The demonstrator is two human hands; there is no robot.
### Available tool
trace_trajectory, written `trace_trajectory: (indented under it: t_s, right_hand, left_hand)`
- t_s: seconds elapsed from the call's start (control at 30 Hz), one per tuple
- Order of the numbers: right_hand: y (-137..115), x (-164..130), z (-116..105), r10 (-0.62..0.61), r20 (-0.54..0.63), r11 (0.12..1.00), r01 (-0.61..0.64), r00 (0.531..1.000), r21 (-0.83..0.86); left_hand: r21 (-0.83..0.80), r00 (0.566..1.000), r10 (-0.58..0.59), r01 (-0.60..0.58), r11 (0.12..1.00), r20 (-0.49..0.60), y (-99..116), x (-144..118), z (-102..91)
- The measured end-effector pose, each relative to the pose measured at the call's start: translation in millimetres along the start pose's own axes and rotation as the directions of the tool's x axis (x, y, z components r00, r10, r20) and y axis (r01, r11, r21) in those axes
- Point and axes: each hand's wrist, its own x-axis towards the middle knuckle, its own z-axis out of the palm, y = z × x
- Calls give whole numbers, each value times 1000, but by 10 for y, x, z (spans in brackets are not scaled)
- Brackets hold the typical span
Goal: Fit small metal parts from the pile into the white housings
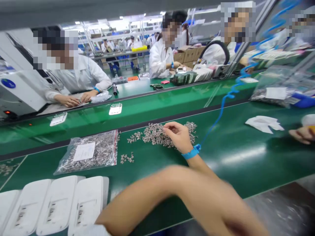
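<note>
My right hand [179,135], with a blue wrist strap [191,152], is at a loose pile of small metal pieces [155,135] on the green bench. Its thumb and fingertips are pinched together; whatever lies between them is too small to make out. Closer to me, my left hand [209,200] crosses in front of the right forearm, bent at the wrist and smeared by motion. Its fingers do not show. Left of the pile lies a clear zip bag [103,150] full of similar pieces, with a white label [84,151]. A few stray pieces [127,158] lie beside the bag.
Several white plastic housings [87,200] stand in a row at lower left. A coiled blue cord [222,108] hangs down to the strap. White paper [264,124] and a co-worker's hand [302,135] are at right. Across the green divider, a person in white [81,73] works.
</note>
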Motion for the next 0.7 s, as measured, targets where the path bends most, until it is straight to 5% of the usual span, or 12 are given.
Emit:
trace_trajectory:
  t_s: [0.03, 0.07, 0.1, 0.13, 0.17, 0.27, 0.33, 0.43, 0.57, 0.7]
  right_hand:
    - [-5, 12, -24, 16, -22, 999, -15, 1000, 45]
    - [-10, 23, -42, 22, -42, 996, -18, 999, 82]
    - [-13, 31, -55, 22, -62, 994, -15, 998, 110]
    - [-11, 38, -62, 19, -80, 992, -8, 997, 127]
    - [-3, 46, -65, 15, -96, 991, -2, 995, 136]
    - [48, 67, -65, 26, -146, 987, -2, 989, 161]
    - [88, 80, -73, 28, -171, 987, 0, 985, 164]
    - [122, 91, -93, 4, -155, 991, 17, 988, 132]
    - [129, 98, -109, -52, -150, 997, 60, 987, 47]
    - [130, 108, -126, -66, -148, 998, 69, 987, 14]
  left_hand:
    - [137, 987, 75, -56, 989, -143, 61, -75, -279]
    - [337, 854, 211, -45, 940, -476, 99, -159, -537]
    - [471, 592, 351, 55, 881, -726, 100, -247, -762]
    - [531, 358, 449, 172, 830, -819, 57, -330, -943]
    - [545, 285, 477, 252, 800, -831, -31, -401, -1077]
    - [480, 346, 384, 253, 840, -856, -463, -504, -1238]
    - [369, 347, 293, 179, 912, -891, -748, -493, -1229]
    - [266, 278, 234, 81, 961, -931, -981, -448, -1200]
    - [258, 169, 244, 65, 964, -955, -1012, -459, -1226]
    - [291, 123, 280, 74, 954, -952, -1004, -507, -1264]
